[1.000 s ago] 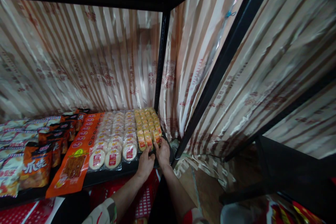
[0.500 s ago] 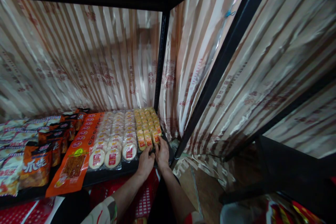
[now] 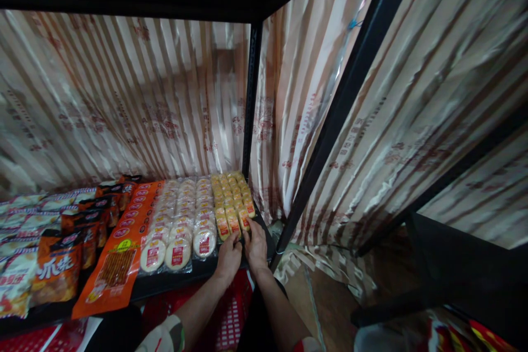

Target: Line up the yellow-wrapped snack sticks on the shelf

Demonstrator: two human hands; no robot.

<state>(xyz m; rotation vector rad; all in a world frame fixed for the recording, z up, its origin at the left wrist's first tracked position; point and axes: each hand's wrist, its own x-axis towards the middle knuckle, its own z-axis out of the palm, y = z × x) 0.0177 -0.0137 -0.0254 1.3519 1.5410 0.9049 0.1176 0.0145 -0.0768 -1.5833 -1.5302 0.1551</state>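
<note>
Though the view has shifted slightly, the left hand [image 3: 229, 259] and right hand [image 3: 256, 248] have stayed at the front of the yellow packs [image 3: 233, 220], in rows at the shelf's [image 3: 165, 284] right end beside the round cakes [image 3: 177, 254], so handling seems to continue there. The left fingers are bunched, the right fingertips meet a front pack; whether either clamps one, I cannot tell.
</note>
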